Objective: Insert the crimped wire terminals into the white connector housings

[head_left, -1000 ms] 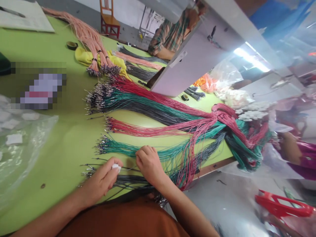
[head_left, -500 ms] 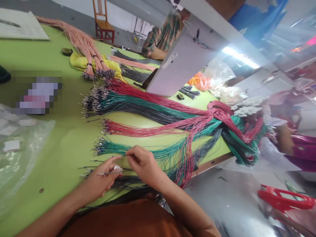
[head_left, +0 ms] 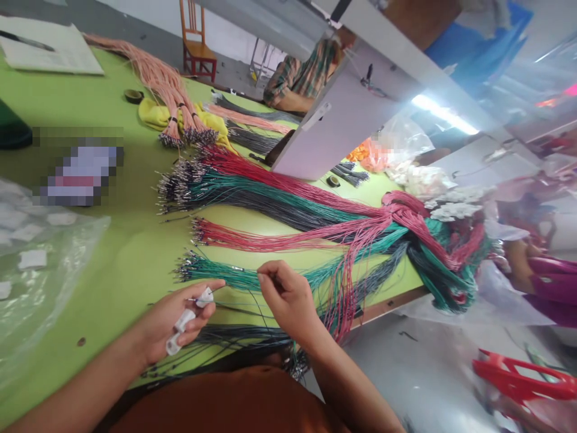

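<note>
My left hand (head_left: 174, 319) is closed around three small white plastic connector housings. One housing (head_left: 205, 296) sits between thumb and fingers, with a thin wire's end at it; the others lie along the curled fingers. To its right, my right hand (head_left: 288, 296) is pinched on a thin wire whose metal-tipped end (head_left: 238, 268) points left. Under and behind the hands lies a bundle of green wires (head_left: 243, 278) with crimped ends. Black wires (head_left: 234, 335) run along the table edge below both hands.
Red wires (head_left: 252, 239) and thicker bundles stretch across the green table (head_left: 130, 252), hanging over its right edge. A plastic bag of white housings (head_left: 32, 260) lies left, near a blurred phone (head_left: 83, 174). A panel (head_left: 329, 114) stands behind; a person in plaid (head_left: 297, 75) sits beyond.
My left hand has turned palm up, showing the white housings. My right hand has moved right, away from the left, with a wire in its pinch. The view has shifted slightly.
</note>
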{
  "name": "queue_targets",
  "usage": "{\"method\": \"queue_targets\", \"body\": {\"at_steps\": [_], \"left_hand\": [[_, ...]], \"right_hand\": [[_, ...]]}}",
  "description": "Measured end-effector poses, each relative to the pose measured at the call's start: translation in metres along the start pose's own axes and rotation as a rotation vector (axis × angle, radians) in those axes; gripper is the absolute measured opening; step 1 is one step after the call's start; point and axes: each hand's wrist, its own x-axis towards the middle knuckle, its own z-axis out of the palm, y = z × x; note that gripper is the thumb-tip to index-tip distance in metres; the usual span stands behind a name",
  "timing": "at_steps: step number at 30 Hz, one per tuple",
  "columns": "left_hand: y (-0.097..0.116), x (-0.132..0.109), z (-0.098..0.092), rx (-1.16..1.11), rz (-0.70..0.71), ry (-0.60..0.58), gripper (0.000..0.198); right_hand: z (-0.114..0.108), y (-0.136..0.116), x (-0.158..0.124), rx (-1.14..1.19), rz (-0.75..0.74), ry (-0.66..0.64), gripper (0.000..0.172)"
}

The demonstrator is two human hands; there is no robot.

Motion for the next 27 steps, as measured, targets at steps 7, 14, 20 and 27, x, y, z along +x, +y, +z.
{"method": "queue_targets", "body": {"at_steps": [7, 14, 20, 27], "left_hand": [[-0.004, 0.004, -0.001, -0.049, 0.052, 0.056, 0.02], [-0.003, 0.003, 0.002, -0.045, 0.061, 0.064, 0.011], [-0.002, 0.001, 0.002, -0.008, 0.11, 0.063, 0.013], [-0.02, 0.004, 0.001, 0.475, 0.215, 0.054, 0.025]], "right_hand": [[-0.001, 0.023, -0.024, -0.413, -0.095, -0.391, 0.006], [0.003, 0.03, -0.033, -0.428, -0.163, -0.431, 0.006], [-0.001, 0.019, -0.026, -0.291, -0.193, -0.344, 0.014], [-0.01, -0.001, 0.003, 0.155, 0.002, 0.032, 0.025]]}}
